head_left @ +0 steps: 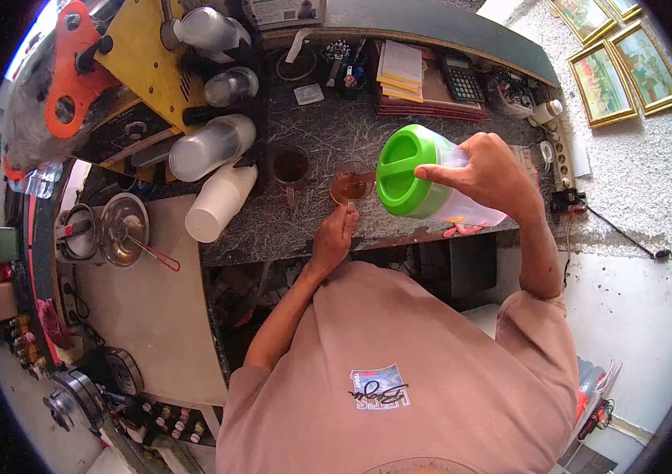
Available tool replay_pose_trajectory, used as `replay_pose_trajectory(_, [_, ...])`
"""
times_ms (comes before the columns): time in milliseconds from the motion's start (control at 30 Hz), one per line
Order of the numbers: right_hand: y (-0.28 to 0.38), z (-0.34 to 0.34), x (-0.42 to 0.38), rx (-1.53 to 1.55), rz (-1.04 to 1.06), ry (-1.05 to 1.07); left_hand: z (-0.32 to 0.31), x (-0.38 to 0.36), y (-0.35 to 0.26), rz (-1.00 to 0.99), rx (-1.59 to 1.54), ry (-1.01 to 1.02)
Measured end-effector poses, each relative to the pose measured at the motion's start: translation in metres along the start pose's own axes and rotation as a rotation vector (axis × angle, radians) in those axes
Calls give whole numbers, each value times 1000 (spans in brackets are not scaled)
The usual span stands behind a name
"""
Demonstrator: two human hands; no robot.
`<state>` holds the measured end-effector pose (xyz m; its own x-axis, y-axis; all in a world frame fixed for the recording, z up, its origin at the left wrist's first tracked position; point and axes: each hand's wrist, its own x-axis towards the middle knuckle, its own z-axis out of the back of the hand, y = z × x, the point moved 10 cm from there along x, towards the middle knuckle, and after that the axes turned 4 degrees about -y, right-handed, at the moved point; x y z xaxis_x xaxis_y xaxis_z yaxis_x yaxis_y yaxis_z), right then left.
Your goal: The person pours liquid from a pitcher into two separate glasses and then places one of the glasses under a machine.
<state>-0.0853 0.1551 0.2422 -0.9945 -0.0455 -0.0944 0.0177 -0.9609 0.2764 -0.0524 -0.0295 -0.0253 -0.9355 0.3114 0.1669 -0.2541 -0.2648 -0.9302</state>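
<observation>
My right hand (492,175) is wrapped around a translucent plastic pitcher with a green lid (409,172), its thumb on the lid. The pitcher is tilted to the left, its lid side right beside a clear glass cup (350,186) with brown liquid in it. Closed on the near side of that cup, at what looks like its handle, is my left hand (336,234). A second glass mug (291,167) with dark brown contents stands to the left, apart from both hands. Whether liquid is flowing is hard to make out.
Stacked paper cups (217,207) and plastic cups (211,148) jut out at the left beside a yellow machine (142,59). Further back lie papers (401,67) and a calculator (462,80). A power strip (561,158) runs along the right edge. Metal strainers (124,229) sit at the left.
</observation>
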Motion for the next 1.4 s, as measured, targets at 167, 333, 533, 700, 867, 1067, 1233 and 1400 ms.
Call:
replay_pose_trajectory(167, [2, 1, 2, -12, 17, -5, 1, 1, -2, -18, 9, 6])
replay_pose_trajectory(333, [1, 1, 2, -28, -11, 9, -1, 1, 0, -10, 16, 20])
replay_pose_trajectory(533, [1, -1, 3, -26, 26, -7, 0, 2, -2, 15, 21, 36])
replay_pose_trajectory(700, [-1, -2, 2, -28, 13, 4, 0, 1, 0, -46, 15, -1])
replay_pose_trajectory(867, [-3, -5, 2, -16, -35, 38, 1, 0, 0, 15, 6, 19])
replay_pose_trajectory(1067, [-7, -11, -2, 41, -54, 63, 2, 1, -2, -6, 7, 4])
replay_pose_trajectory(1233, [-28, -27, -12, 281, -68, -9, 4, 2, -7, 7, -15, -3])
replay_pose_trajectory(1400, [-62, -63, -28, 498, -172, 25, 1, 2, -3, -5, 2, 17])
